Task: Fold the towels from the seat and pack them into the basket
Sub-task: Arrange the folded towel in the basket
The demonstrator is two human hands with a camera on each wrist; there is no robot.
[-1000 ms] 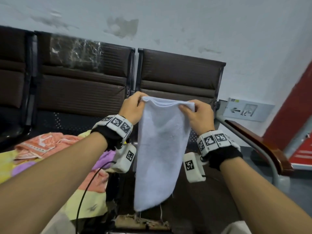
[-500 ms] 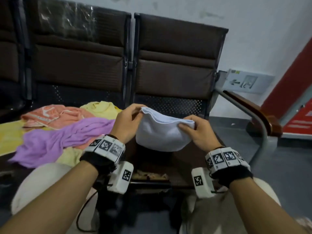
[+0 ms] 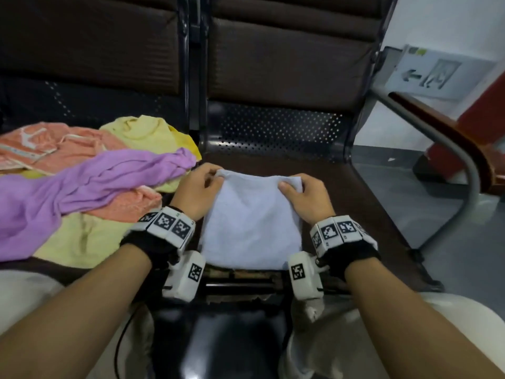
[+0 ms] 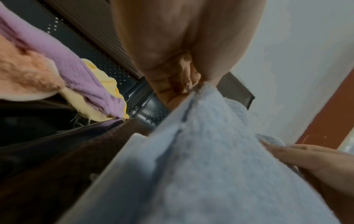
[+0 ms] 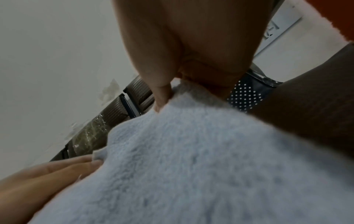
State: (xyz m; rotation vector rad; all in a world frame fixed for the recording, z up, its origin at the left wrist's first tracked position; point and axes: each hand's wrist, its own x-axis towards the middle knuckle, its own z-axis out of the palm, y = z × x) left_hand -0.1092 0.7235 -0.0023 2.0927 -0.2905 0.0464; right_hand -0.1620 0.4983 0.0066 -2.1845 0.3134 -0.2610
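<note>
We are holding a pale blue towel (image 3: 252, 222) flat on the dark seat (image 3: 355, 192), its near edge lying between our wrists at the seat's front. Our left hand (image 3: 195, 191) is pinching the far left corner and our right hand (image 3: 303, 198) is pinching the far right corner, fingers curled over the cloth. The towel is looking fluffy, folded into a rough square. To the left, a purple towel (image 3: 82, 190) is lying across orange and yellow ones. Beyond, the seat backs (image 3: 287, 56) are standing against the wall.
</note>
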